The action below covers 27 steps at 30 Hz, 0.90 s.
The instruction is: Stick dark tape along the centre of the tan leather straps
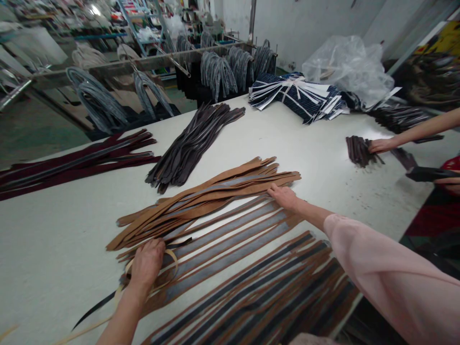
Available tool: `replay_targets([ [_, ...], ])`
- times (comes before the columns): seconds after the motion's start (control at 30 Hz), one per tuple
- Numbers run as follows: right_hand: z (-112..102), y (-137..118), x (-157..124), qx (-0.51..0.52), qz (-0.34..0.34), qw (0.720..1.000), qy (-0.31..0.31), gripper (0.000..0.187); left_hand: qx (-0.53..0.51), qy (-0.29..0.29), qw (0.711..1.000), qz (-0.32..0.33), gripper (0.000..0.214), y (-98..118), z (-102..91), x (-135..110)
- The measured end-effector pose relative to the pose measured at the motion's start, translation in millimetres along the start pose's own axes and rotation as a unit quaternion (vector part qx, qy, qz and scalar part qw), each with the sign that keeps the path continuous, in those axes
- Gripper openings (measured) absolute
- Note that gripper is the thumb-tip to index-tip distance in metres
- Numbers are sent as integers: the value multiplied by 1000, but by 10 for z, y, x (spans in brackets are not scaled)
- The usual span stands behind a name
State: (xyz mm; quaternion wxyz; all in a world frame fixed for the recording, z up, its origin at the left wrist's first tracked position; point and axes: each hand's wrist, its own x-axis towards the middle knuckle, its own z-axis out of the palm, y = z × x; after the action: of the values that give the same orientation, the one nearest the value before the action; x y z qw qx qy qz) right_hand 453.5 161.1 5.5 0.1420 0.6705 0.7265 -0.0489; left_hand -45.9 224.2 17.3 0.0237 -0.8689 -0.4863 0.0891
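Note:
Long brown strips (219,239) with grey backing lie side by side on the white table in front of me. My right hand (283,196) pinches the far right end of one narrow brown strip (230,212). That strip runs across to my left hand (148,261), whose fingers are curled down over its other end. A loop of cream tape (176,268) and a thin black band (185,242) stick out beside the left hand; its palm side is hidden. Just beyond lies a loose bundle of tan-brown strips (204,191).
Nearer me lie brown strips with dark centres (251,287). Farther off are a dark brown bundle (197,143), maroon strips (79,160) and tied striped pieces (294,98). At right, another person's hand (383,144) touches short dark pieces (359,151). A rail (143,62) runs behind.

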Motion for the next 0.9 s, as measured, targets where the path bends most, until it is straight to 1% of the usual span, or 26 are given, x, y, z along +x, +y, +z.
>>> replay_targets([
  [0.07,118,36,-69,28,9,1000,-6,31,-72,15,997,-37,27,-60,135,-90],
  [0.13,218,88,-125,77,18,997,1,39,-177,13,980,-95,26,-137,251,-166],
  [0.2,267,151,-164,129,20,991,5,49,-288,0,946,-151,26,-225,320,-221],
  [0.23,269,180,-177,148,18,989,0,51,-337,-3,926,-170,27,-268,332,-241],
  [0.3,240,213,-196,164,15,986,-12,47,-412,5,892,-186,29,-338,323,-272],
  [0.33,218,210,-203,164,18,986,-9,44,-431,11,884,-183,30,-359,309,-284],
  [0.37,195,190,-209,162,25,986,-1,41,-436,9,883,-173,30,-369,293,-294],
  [0.4,176,152,-215,160,35,986,12,39,-430,1,889,-155,30,-366,279,-305],
  [0.5,159,-39,-239,162,51,985,43,39,-378,-32,920,-93,29,-307,269,-348],
  [0.53,168,-113,-253,164,56,984,44,39,-358,-33,929,-87,29,-285,276,-368],
  [0.6,200,-239,-296,169,65,983,41,37,-322,-21,941,-104,30,-259,293,-414],
  [0.67,234,-311,-355,171,74,982,37,35,-301,-16,945,-124,30,-261,303,-459],
  [0.77,259,-313,-456,172,65,983,23,33,-295,-36,948,-116,30,-279,289,-517],
  [0.83,259,-270,-516,170,60,984,11,30,-294,-55,949,-102,29,-278,267,-561],
  [0.9,259,-221,-561,168,60,984,0,28,-293,-60,950,-92,29,-264,241,-615],
])
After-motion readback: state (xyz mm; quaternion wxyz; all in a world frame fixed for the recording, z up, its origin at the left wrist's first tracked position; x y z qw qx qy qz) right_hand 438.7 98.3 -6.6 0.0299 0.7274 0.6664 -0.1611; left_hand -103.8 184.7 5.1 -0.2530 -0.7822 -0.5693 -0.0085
